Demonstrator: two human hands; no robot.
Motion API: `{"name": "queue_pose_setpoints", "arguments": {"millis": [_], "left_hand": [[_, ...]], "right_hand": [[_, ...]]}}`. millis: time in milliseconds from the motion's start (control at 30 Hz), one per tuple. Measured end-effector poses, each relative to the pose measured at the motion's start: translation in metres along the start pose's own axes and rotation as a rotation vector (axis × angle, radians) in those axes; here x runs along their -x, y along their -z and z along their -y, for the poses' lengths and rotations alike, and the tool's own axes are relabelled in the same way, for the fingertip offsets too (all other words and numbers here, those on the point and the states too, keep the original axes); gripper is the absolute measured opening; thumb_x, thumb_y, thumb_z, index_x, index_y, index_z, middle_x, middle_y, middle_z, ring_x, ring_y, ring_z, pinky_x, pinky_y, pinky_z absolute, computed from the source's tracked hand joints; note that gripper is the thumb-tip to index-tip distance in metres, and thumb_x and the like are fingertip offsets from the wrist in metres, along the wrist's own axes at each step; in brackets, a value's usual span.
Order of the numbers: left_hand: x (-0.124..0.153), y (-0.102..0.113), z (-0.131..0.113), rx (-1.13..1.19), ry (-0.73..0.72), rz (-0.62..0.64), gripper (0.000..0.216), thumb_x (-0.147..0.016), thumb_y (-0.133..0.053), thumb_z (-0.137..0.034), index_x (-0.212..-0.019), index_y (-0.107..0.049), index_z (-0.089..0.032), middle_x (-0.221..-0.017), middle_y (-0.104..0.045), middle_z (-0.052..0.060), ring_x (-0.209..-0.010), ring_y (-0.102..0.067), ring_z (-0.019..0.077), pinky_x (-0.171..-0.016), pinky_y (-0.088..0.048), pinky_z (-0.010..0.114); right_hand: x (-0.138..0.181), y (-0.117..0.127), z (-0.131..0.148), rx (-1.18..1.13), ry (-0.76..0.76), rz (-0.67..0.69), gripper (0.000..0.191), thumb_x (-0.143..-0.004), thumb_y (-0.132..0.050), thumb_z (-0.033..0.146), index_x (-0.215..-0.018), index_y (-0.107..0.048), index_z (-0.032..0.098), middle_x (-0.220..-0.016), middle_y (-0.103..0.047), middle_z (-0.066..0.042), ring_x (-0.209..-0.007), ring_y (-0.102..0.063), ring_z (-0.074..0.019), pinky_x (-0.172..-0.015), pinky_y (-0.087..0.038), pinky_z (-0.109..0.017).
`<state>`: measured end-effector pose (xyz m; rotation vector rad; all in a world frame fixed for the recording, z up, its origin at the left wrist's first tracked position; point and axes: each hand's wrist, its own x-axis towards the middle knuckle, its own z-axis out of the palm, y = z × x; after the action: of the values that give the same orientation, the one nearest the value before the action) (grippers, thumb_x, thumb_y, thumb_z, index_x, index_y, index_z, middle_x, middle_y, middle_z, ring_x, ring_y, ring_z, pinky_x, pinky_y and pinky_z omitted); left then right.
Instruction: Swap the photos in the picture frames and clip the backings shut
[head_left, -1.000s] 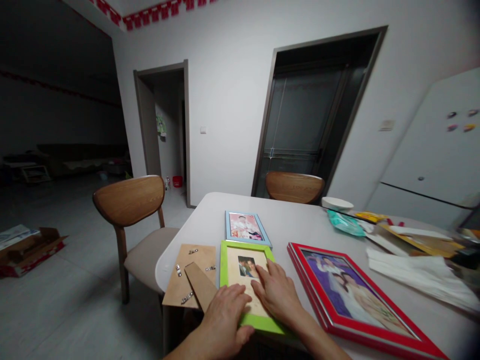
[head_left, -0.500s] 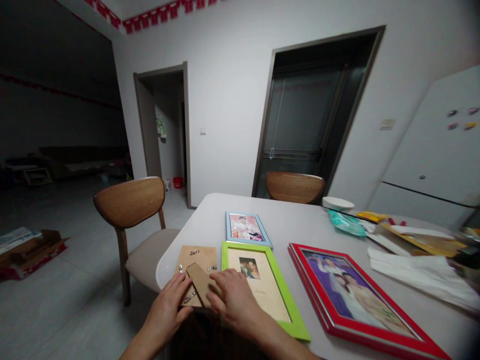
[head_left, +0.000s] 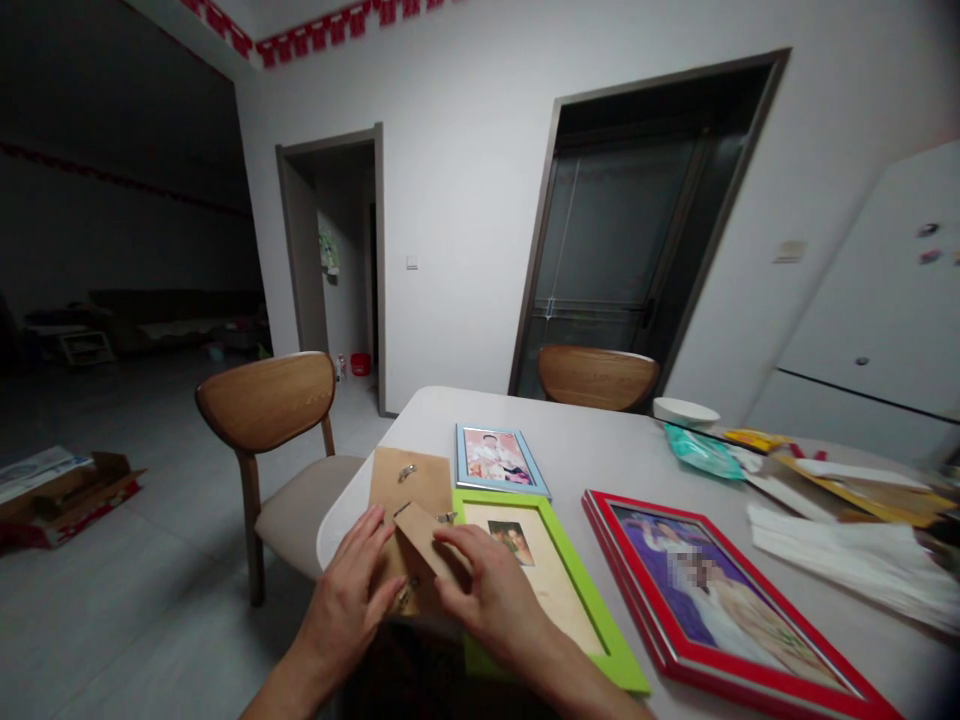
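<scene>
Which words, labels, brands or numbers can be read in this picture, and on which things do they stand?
None can be read.
Red paper banner along the ceiling: any marks too small.
Teal packet on the table: print blurred.
Fridge magnets: too small.
Photo in the green frame, beside the backing board that the left hand and right hand hold: no writing visible.

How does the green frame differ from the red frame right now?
The green frame is smaller than the red frame and lies left of it. The green one shows a small photo in a wide pale mat; the red one's picture fills it. The right hand lies partly over the green frame's near corner, beside the brown backing board, while nothing touches the red frame. Both lie flat, face up, on the white table.
</scene>
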<state>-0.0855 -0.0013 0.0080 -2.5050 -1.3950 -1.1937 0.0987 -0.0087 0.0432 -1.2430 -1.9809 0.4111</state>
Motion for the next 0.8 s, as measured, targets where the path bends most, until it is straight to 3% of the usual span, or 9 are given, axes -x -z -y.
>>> {"name": "queue_pose_setpoints", "arguments": {"millis": [200,333,600,800], "left_hand": [[-0.035,0.021,-0.054,0.094,-0.059,-0.074,0.043,-0.074,-0.048,-0.019,-0.116,-0.038,-0.02,-0.13,-0.035,0.006,-0.121,-0.027,0.0229,-0.099,-0.028,0.041],[-0.048,0.015,-0.074,0.218,-0.037,-0.054,0.043,-0.073,-0.049,-0.018,-0.115,-0.039,-0.018,-0.13,-0.034,0.008,-0.121,-0.027,0.0224,-0.099,-0.027,0.043],[-0.027,-0.059,-0.088,0.377,0.086,0.33,0.066,-0.061,-0.065,-0.02,-0.119,-0.037,-0.01,-0.133,-0.027,0.016,-0.122,-0.024,0.0246,-0.099,-0.026,0.041],[-0.015,-0.067,-0.096,0.261,0.058,0.611,0.081,-0.052,-0.074,-0.029,-0.12,-0.035,-0.008,-0.132,-0.025,0.021,-0.122,-0.02,0.0297,-0.099,-0.019,0.047]], "right_hand": [[0.005,0.049,0.003,-0.053,-0.017,-0.133,0.037,-0.061,-0.054,0.02,-0.098,-0.056,0.021,-0.099,-0.06,-0.005,-0.091,-0.054,-0.018,-0.082,-0.041,-0.033],[0.012,0.073,-0.006,-0.044,-0.068,-0.173,0.037,-0.061,-0.056,0.024,-0.098,-0.057,0.023,-0.103,-0.059,-0.005,-0.094,-0.053,-0.0192,-0.084,-0.041,-0.033],[0.043,0.084,-0.067,-0.003,-0.307,0.001,0.03,-0.058,-0.055,0.022,-0.086,-0.064,0.02,-0.092,-0.064,-0.006,-0.086,-0.057,-0.0204,-0.08,-0.042,-0.032],[0.05,0.069,-0.088,0.069,-0.326,0.046,0.026,-0.058,-0.054,0.023,-0.08,-0.066,0.021,-0.089,-0.064,-0.006,-0.085,-0.056,-0.0209,-0.078,-0.04,-0.03]]}}
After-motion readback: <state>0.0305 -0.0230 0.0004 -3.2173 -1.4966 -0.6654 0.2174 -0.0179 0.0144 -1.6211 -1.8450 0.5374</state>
